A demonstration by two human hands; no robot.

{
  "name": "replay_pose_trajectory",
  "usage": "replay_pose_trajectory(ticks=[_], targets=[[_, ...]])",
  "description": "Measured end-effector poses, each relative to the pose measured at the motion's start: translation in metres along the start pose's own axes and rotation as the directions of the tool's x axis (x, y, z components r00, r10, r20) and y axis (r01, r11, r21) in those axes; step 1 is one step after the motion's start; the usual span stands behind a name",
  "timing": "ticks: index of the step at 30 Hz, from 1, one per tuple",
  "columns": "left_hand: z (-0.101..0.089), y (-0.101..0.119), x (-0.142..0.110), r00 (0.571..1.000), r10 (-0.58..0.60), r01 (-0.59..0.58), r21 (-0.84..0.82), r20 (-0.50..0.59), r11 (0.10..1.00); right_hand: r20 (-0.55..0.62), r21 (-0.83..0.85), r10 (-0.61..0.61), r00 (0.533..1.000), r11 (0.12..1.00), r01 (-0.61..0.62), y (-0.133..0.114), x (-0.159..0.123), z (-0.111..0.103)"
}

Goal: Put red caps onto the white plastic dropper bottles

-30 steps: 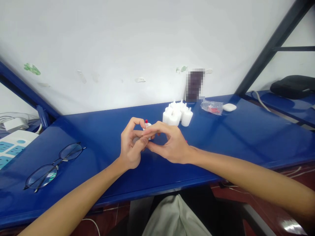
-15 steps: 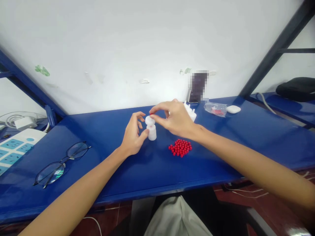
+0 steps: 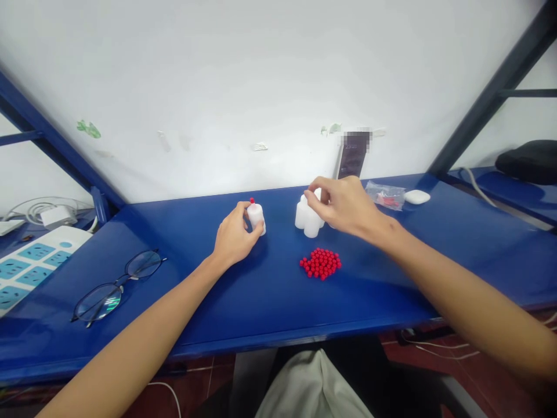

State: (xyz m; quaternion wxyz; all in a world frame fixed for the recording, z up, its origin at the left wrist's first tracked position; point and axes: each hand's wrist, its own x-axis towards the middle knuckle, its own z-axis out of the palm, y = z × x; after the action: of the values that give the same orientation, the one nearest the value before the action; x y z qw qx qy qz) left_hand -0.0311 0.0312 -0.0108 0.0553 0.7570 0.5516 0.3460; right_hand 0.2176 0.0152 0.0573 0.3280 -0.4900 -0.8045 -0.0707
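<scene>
My left hand (image 3: 237,233) has its fingers and thumb wrapped round a small white bottle (image 3: 257,217), which stands on the blue table and bears a red cap (image 3: 252,201) on its tip. To the right, several more white bottles (image 3: 311,225) stand close together. Thumb and forefinger of my right hand (image 3: 342,204) pinch at the top of the front one, whose tip is hidden by the fingers. In front of these bottles lies a pile of small red caps (image 3: 321,263).
Glasses (image 3: 117,287) and a white power strip (image 3: 72,237) lie on the left. At the back right are a phone (image 3: 351,155) against the wall, a clear plastic bag (image 3: 385,196) with red pieces, and a white rounded case (image 3: 416,197). Blue posts (image 3: 101,204) flank the table (image 3: 243,313).
My right hand has let go of the red cap on the left bottle and moved right to the group of bottles. The left hand has closed round the capped bottle, now slightly further left.
</scene>
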Motion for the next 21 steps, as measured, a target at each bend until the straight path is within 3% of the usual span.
replay_pose_trajectory(ticks=[3, 5, 7, 9, 11, 14, 18, 21], targets=[[0.000, -0.005, 0.003, 0.997, -0.020, 0.017, -0.045, -0.068, 0.999, 0.140, -0.181, 0.049, 0.989, 0.983, -0.023, 0.002, -0.005, -0.002], [-0.002, -0.007, 0.004, 0.983, 0.008, -0.029, -0.115, -0.182, 0.993, 0.202, -0.260, 0.071, 0.977, 0.965, -0.016, 0.002, -0.008, 0.000], [-0.005, -0.007, 0.004, 0.948, 0.082, -0.145, -0.189, -0.307, 0.971, 0.231, -0.296, 0.085, 0.969, 0.955, -0.013, 0.001, -0.011, 0.003], [-0.009, -0.005, 0.003, 0.909, 0.203, -0.297, -0.226, -0.363, 0.928, 0.250, -0.286, 0.089, 0.964, 0.958, -0.014, 0.000, -0.013, 0.005], [-0.011, -0.001, 0.000, 0.893, 0.329, -0.409, -0.254, -0.306, 0.876, 0.266, -0.225, 0.087, 0.960, 0.974, -0.026, -0.002, -0.015, 0.008], [-0.010, 0.007, -0.007, 0.889, 0.430, -0.457, -0.344, -0.155, 0.820, 0.301, -0.006, 0.033, 0.953, 0.999, -0.032, -0.008, -0.017, 0.011], [-0.006, 0.015, -0.014, 0.866, 0.486, -0.494, -0.357, -0.120, 0.793, 0.335, 0.341, -0.139, 0.932, 0.940, 0.017, -0.015, -0.019, 0.013], [-0.004, 0.018, -0.017, 0.880, 0.474, -0.447, -0.378, -0.024, 0.810, 0.313, 0.396, -0.213, 0.925, 0.915, 0.077, -0.011, -0.019, 0.012]])
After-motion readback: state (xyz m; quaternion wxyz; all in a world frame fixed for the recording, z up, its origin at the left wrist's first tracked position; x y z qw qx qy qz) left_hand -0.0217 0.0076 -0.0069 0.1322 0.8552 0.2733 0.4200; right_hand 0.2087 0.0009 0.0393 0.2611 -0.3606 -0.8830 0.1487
